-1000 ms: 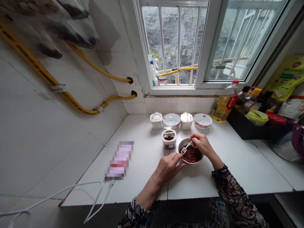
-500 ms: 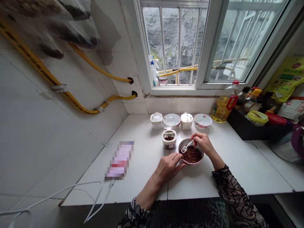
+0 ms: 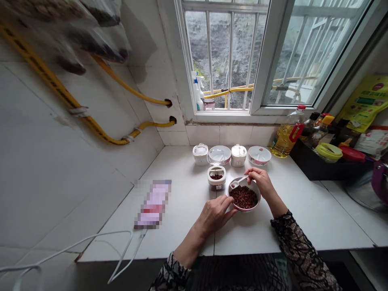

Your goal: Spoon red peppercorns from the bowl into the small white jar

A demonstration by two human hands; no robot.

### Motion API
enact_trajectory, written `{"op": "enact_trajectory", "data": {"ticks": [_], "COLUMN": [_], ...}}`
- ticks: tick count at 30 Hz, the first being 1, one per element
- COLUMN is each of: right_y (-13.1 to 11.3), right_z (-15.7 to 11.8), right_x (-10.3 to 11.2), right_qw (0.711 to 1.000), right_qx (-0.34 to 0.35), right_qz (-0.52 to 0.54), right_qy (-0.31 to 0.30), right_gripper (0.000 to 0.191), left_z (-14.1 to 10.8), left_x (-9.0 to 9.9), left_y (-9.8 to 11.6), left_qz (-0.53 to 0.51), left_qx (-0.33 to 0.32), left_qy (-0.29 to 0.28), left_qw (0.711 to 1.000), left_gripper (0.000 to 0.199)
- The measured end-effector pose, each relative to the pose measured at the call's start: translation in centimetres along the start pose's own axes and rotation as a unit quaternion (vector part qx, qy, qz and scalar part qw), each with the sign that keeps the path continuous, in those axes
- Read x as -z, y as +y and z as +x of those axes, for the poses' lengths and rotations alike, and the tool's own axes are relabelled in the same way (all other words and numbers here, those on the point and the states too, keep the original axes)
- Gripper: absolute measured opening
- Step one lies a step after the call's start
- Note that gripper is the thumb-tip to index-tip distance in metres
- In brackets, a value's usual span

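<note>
My right hand (image 3: 259,182) pinches the handle of a small white spoon (image 3: 235,184), whose scoop is over the left inner side of a bowl (image 3: 246,209). A few dark red bits show in the scoop. Dark reddish dried peppercorns (image 3: 243,197) fill the lower part of the bowl. With thumb and fingers, my left hand (image 3: 216,211) grips the bowl's near left rim. Just left of the bowl stands a clear jar (image 3: 216,185) with a cream rim, its lid raised and similar red bits inside.
Behind stand two white lidded jars (image 3: 200,154) (image 3: 239,155) and two white bowls (image 3: 219,154) (image 3: 259,155). An oil bottle (image 3: 283,139) and a black box (image 3: 315,163) of condiments are at right. A blurred pinkish object (image 3: 153,205) with a white cable (image 3: 127,258) lies at left.
The spoon's scoop has moved slightly up and left, from above the peppercorns to the bowl's far left inner side. My left hand keeps its hold on the rim.
</note>
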State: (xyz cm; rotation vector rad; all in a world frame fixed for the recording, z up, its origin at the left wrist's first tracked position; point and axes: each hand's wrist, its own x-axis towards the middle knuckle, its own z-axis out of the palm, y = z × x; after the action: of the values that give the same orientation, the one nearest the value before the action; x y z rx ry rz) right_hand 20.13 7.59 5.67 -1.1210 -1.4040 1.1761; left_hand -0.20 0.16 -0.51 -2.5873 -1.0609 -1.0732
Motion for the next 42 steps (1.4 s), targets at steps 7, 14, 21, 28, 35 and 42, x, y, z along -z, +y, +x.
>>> {"op": "enact_trajectory", "data": {"ticks": [7, 14, 21, 28, 35, 42], "right_y": [-0.9, -1.0, -2.1, -0.1, 0.5, 0.0], "right_z": [0.2, -0.6, -0.8, -1.1, -1.7, -1.9], "right_x": [-2.5, -4.0, -0.5, 0.8, 0.1, 1.0], "right_qw": [0.994, 0.898, 0.909, 0.873, 0.906, 0.927], "right_qx": [0.107, 0.335, 0.294, 0.265, 0.229, 0.188], "right_qz": [-0.01, -0.286, -0.293, -0.409, -0.348, -0.324], "right_qy": [0.035, -0.014, 0.043, -0.033, -0.072, -0.026], "right_gripper": [0.022, 0.017, 0.017, 0.02, 0.023, 0.023], "left_z": [0.1, 0.0, 0.0, -0.1, -0.1, 0.2], "left_x": [-0.1, -0.3, -0.1, -0.2, 0.2, 0.7], "left_y": [0.0, 0.0, 0.1, 0.0, 0.1, 0.4], "left_qz": [-0.006, -0.005, -0.006, -0.015, -0.013, -0.012], "left_qx": [0.0, 0.004, 0.003, 0.001, 0.005, -0.006], "left_qy": [0.011, 0.007, 0.0, 0.004, 0.003, -0.003], "left_qw": [1.0, 1.0, 1.0, 1.0, 1.0, 1.0], "left_gripper": [0.019, 0.022, 0.022, 0.017, 0.016, 0.02]}}
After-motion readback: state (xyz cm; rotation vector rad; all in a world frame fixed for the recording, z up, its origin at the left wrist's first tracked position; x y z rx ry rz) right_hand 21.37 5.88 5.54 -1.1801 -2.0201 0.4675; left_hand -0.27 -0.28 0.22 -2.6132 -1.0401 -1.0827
